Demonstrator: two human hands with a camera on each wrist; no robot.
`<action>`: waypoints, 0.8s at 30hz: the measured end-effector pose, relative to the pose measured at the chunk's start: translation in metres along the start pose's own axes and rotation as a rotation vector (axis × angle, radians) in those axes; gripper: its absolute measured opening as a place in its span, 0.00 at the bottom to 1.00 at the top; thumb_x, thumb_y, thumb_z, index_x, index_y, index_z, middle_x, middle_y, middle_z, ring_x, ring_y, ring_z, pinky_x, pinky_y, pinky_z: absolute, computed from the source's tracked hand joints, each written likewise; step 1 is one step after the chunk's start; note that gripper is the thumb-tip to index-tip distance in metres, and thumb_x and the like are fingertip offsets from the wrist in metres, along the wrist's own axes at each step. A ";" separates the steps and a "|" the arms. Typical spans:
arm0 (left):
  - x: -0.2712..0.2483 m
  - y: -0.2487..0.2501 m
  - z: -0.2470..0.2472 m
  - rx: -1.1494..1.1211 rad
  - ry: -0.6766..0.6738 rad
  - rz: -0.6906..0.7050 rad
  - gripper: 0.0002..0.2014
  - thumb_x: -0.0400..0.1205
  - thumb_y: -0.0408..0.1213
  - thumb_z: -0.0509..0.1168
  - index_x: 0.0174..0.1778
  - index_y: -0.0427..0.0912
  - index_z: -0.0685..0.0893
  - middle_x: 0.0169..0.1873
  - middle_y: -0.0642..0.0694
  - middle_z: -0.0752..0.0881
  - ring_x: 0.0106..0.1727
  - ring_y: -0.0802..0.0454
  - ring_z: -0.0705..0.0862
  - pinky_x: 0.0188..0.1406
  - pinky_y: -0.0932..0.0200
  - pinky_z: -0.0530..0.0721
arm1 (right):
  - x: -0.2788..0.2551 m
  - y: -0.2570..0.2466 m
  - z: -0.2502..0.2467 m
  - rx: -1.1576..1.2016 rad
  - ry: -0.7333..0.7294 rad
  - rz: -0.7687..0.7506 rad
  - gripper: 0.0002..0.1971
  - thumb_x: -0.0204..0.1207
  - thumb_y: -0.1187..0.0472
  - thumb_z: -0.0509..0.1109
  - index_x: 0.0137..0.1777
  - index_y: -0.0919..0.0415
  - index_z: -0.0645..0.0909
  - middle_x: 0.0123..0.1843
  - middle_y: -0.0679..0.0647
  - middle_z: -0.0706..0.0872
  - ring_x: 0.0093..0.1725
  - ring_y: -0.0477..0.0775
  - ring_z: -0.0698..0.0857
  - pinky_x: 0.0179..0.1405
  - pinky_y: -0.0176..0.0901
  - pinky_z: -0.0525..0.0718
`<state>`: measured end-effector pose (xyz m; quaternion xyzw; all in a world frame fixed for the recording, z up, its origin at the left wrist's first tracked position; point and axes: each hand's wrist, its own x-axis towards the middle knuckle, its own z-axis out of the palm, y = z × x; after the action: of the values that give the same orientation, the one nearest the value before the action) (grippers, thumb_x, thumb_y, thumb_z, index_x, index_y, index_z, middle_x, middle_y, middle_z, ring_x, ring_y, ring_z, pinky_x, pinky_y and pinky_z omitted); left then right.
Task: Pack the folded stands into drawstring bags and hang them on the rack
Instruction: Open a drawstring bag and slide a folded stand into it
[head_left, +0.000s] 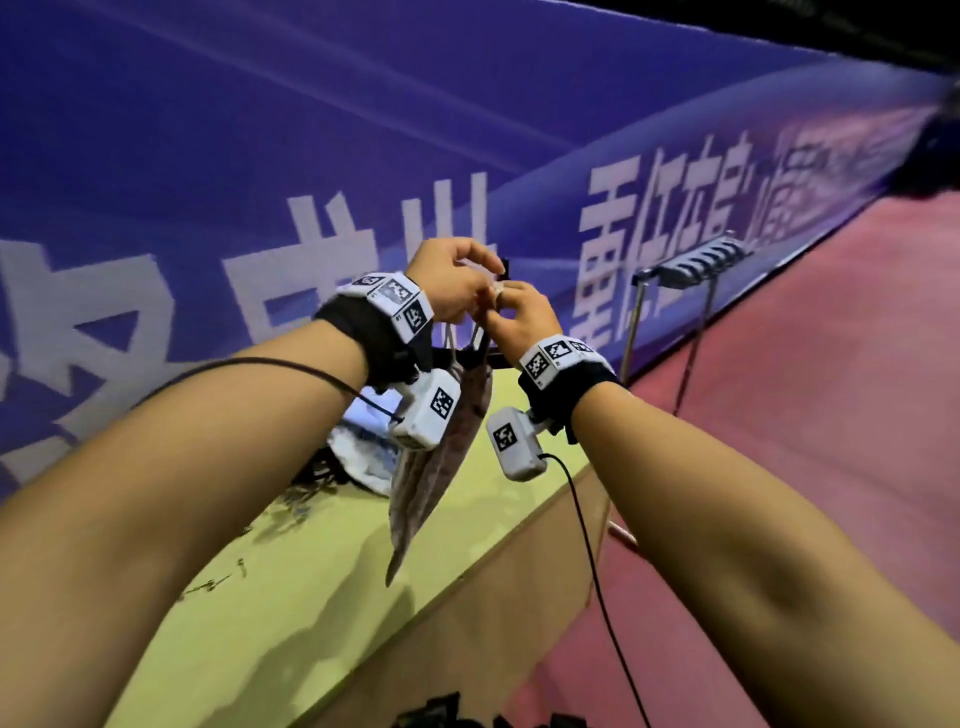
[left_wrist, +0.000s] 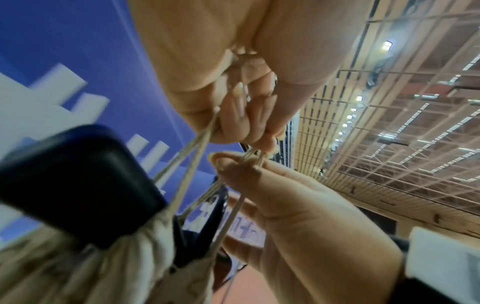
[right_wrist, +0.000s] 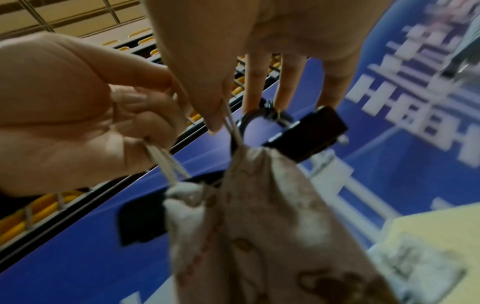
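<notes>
At frame centre in the head view, the left hand (head_left: 451, 280) and right hand (head_left: 514, 317) meet, raised above the table (head_left: 291, 587), each pinching the cords (left_wrist: 187, 152) of the bag (head_left: 441, 467). The bag hangs free below them, its tip above the table's right edge. A black hook (right_wrist: 255, 117) sits just beyond the right fingers. Open red floor (head_left: 810, 415) fills the right side.

Yellow-green table (head_left: 332, 597): pale patterned fabric heap (head_left: 363, 457) at far end, small dark bits (head_left: 208, 587) scattered.
</notes>
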<state>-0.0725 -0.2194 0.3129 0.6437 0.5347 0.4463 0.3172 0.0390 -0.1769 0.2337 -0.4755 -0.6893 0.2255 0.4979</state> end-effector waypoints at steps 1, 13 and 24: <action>0.009 0.006 0.025 0.005 -0.032 -0.002 0.14 0.75 0.19 0.62 0.37 0.45 0.83 0.29 0.39 0.81 0.18 0.53 0.72 0.18 0.68 0.67 | 0.004 0.018 -0.022 0.002 0.005 0.025 0.10 0.74 0.56 0.74 0.45 0.64 0.89 0.47 0.62 0.90 0.49 0.50 0.84 0.54 0.51 0.82; 0.119 0.065 0.305 0.010 -0.212 -0.089 0.12 0.76 0.20 0.63 0.36 0.43 0.80 0.29 0.38 0.80 0.16 0.53 0.69 0.15 0.72 0.66 | 0.053 0.219 -0.270 -0.063 0.058 0.173 0.11 0.80 0.54 0.70 0.38 0.56 0.88 0.28 0.48 0.85 0.31 0.43 0.79 0.32 0.39 0.72; 0.233 0.030 0.459 0.123 -0.375 -0.299 0.09 0.75 0.27 0.69 0.29 0.33 0.80 0.20 0.39 0.79 0.22 0.47 0.82 0.31 0.53 0.89 | 0.117 0.365 -0.357 -0.133 0.134 0.319 0.11 0.76 0.49 0.73 0.44 0.56 0.91 0.34 0.50 0.88 0.36 0.46 0.84 0.36 0.36 0.74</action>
<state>0.3664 0.0315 0.2106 0.6473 0.5819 0.2337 0.4335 0.5118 0.0314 0.1462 -0.6245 -0.5840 0.2234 0.4680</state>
